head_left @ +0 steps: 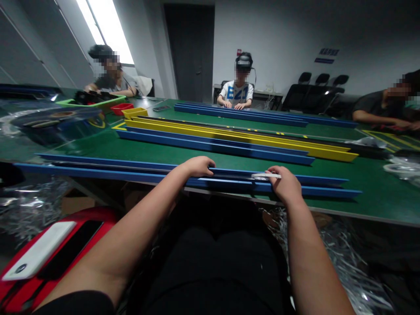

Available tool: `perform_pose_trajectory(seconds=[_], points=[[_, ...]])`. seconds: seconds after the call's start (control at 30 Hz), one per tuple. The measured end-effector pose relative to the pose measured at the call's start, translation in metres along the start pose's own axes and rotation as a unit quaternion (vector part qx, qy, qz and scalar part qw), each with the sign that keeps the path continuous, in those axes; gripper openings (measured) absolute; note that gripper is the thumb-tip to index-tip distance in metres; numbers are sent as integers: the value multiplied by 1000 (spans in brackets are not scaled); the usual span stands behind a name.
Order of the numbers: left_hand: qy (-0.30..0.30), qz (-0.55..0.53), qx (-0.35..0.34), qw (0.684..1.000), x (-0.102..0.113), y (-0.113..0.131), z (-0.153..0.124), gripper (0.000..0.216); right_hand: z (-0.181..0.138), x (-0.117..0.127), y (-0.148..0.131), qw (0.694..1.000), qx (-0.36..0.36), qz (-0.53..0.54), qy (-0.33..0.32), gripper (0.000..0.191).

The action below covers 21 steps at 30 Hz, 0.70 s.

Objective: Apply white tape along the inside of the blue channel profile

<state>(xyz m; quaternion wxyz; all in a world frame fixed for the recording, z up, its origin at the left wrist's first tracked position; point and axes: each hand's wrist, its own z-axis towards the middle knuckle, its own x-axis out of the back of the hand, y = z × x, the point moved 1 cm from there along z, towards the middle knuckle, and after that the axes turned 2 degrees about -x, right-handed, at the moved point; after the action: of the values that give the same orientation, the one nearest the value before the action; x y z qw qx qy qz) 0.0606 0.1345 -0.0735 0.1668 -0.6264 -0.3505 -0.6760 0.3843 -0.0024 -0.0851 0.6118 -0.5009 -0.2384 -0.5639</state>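
The person's right hand [288, 186] has its fingers pinched on a white ring-shaped roll [257, 176], held flat over the nearest blue rails [226, 183]. Off to its left, the left hand [197, 166] bends its fingers down at those same rails; from here I can't tell whether they grip anything. Beyond both hands' fingers, a yellow rail [229, 134] lies across the green bench [387, 192], with a co-worker [238, 91] seated farther past it.

Head-worn view, forward-down across green table [157, 153]
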Motion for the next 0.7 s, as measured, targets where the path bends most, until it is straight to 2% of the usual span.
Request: perform_pose_trajectory(seconds=[0.3, 0.43, 0.7], points=[[-3, -4, 16, 1000, 0, 0, 0, 39, 8, -1, 2, 997, 22, -31, -61, 31], [-5, 0, 29, 1000, -1, 1, 1, 41, 9, -1, 0, 996, 9, -45, -77, 31], [-47, -9, 24, 999, -6, 2, 16, 50, 8, 0, -6, 994, 7, -58, -90, 30]])
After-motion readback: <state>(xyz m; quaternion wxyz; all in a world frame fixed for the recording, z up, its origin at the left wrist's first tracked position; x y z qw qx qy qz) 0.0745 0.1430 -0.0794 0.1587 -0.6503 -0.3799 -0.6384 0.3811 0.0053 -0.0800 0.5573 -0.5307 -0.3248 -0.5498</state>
